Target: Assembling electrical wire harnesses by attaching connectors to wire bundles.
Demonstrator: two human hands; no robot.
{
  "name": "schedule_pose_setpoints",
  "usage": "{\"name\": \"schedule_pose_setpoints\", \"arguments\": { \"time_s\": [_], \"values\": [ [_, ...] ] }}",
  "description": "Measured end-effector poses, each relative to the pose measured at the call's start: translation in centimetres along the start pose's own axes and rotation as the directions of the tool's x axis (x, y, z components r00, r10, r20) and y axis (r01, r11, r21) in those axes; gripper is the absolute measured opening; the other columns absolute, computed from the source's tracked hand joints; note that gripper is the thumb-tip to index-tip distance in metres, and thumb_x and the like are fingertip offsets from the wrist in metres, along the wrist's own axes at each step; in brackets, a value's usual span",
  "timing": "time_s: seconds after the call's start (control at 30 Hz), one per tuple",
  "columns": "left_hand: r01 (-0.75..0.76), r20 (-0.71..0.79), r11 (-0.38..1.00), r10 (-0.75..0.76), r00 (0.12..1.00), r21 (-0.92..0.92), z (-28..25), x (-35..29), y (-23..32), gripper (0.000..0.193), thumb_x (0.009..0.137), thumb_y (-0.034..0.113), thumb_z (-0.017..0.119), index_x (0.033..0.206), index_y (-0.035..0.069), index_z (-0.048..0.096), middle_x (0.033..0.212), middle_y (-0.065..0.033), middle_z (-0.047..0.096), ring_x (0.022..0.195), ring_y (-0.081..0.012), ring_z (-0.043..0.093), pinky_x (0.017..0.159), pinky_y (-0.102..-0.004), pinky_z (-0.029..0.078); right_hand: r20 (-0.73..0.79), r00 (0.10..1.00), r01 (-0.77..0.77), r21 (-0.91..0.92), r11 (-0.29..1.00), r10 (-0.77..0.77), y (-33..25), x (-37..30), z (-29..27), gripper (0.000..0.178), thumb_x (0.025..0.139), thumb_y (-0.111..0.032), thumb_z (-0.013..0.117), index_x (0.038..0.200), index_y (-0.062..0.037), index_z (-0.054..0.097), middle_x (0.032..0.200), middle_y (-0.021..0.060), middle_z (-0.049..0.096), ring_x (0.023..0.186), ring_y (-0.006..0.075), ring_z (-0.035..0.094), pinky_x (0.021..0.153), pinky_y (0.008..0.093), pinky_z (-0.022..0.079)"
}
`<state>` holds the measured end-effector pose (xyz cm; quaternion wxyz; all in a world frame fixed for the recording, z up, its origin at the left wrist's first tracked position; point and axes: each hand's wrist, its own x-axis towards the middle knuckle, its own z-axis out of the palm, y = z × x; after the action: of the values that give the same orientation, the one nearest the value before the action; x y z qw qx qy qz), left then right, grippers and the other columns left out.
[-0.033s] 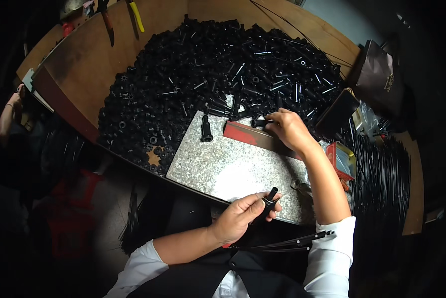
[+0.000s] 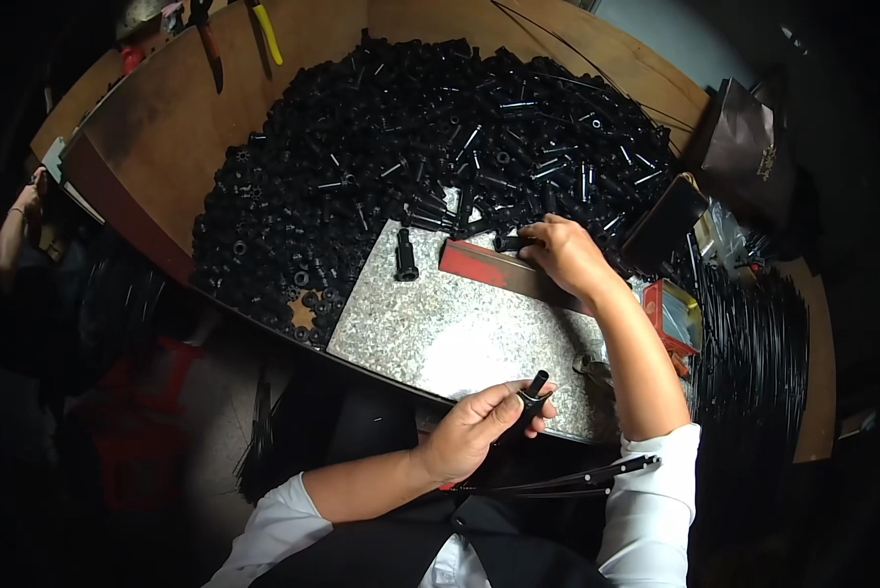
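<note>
In the lower middle, my left hand (image 2: pixel 479 428) is closed round a black cylindrical part (image 2: pixel 539 383), whose narrower stem points up past the thumb. My right hand (image 2: pixel 567 257) reaches over a red-and-brown bar (image 2: pixel 481 266), fingers closed on the end of another black tubular part (image 2: pixel 507 243) at the edge of the heap. Left of the bar, a flanged black part (image 2: pixel 405 257) rests on the speckled grey board (image 2: pixel 391 323). Behind these lies a large heap of black tubular parts (image 2: pixel 430 127).
A wooden wall (image 2: pixel 293 59) curves behind the heap. To the right are a dark phone-like slab (image 2: pixel 665 220), a dark bag (image 2: pixel 749 147), a red box (image 2: pixel 673 318) and bundled black rods (image 2: pixel 758 333). Black cables (image 2: pixel 548 484) lie by my lap. Another person's hand (image 2: pixel 30 199) shows far left.
</note>
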<state>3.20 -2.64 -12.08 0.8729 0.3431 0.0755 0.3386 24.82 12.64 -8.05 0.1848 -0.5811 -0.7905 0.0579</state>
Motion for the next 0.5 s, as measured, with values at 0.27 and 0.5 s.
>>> {"name": "schedule_pose_setpoints", "arguments": {
  "time_s": [0.27,0.5],
  "values": [
    [0.022,0.012,1.0,-0.022,1.0,-0.002,0.5,0.0,0.1,0.039,0.102,0.023,0.037,0.132,-0.002,0.044,0.113,-0.0108,0.057,0.099,-0.0156,0.057,0.091,-0.0306,0.044,0.002,0.999,0.048,-0.032,0.998,-0.048,-2.0,-3.0,-3.9,0.026,0.075,-0.01,0.072,0.096,0.0009,0.059,0.084,0.0146,0.058,0.078,0.0302,0.058,0.072,0.0375,0.048],
    [-0.032,-0.043,0.999,0.033,0.999,0.009,1.0,-0.3,0.0,0.039,0.103,0.021,0.035,0.132,-0.003,0.044,0.11,-0.0107,0.058,0.096,-0.014,0.057,0.089,-0.029,0.046,0.341,0.934,-0.254,0.436,0.863,0.102,-7.9,-8.8,-11.4,0.02,0.08,-0.007,0.072,0.097,0.0001,0.062,0.084,0.0012,0.062,0.075,0.0071,0.055,0.066,0.0242,0.046]
  ]
}}
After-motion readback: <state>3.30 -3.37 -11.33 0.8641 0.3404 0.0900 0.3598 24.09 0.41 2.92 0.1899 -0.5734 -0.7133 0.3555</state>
